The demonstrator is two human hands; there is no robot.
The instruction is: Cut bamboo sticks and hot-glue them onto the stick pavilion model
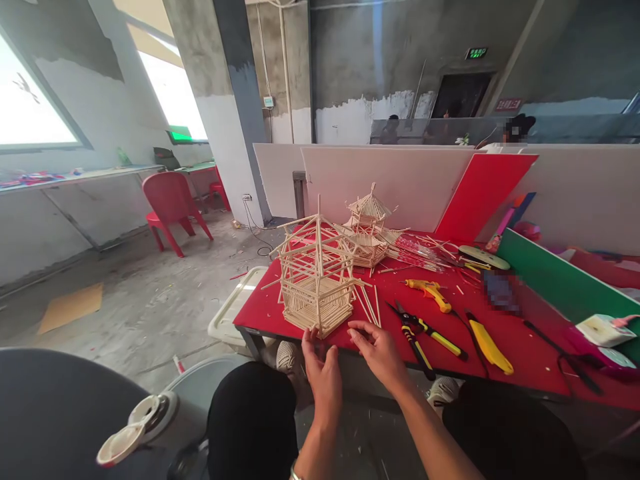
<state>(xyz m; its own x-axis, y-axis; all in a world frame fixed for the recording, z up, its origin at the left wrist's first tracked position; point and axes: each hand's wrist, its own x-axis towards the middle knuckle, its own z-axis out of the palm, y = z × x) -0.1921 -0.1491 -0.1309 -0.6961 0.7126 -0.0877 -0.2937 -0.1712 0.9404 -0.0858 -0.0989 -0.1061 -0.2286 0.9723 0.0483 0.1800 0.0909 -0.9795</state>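
A pavilion-like frame of thin wooden sticks [320,300], with a many-sided slatted base and a central upright, stands near the front edge of the red table [395,347]. My left hand [323,377] is just in front of its base, fingers pointing up and thumb apart; I cannot tell whether the fingertips touch it. To the right, my right hand [383,353] hovers by the table edge with loosely curved fingers and nothing visible in them. Several loose sticks [369,305] lie beyond that hand. Behind is a second stick pavilion [370,230] with a pointed roof.
On the right lie pliers-like cutters [425,337] with yellow-black handles, a yellow glue gun [430,292] and a yellow utility knife [490,343]. A green board [570,287] bounds that side. White partition panels [380,170] stand behind. A grey bin [205,380] is at lower left.
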